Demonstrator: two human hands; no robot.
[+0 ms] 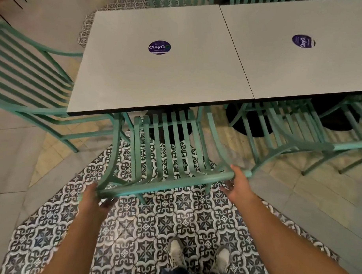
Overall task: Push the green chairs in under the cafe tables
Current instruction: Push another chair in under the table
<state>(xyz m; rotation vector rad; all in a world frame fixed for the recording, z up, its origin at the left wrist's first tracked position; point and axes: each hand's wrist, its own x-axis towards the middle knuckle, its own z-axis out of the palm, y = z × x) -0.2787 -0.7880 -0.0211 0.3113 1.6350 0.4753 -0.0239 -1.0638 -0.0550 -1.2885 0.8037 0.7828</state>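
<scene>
Head view: the green slatted metal chair (167, 157) stands at the near edge of the left grey square table (157, 84), its seat partly under. The left grip (94, 197) curls round the left end of the top rail. The right grip (239, 185) clasps the right end, thumb on top. An uneven shove could swing it against the neighbouring green chair (288, 140) just beside it.

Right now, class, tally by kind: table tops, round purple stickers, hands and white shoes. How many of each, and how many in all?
Table tops: 2
Round purple stickers: 2
Hands, both holding one green chair: 2
White shoes: 2
Total: 8
</scene>
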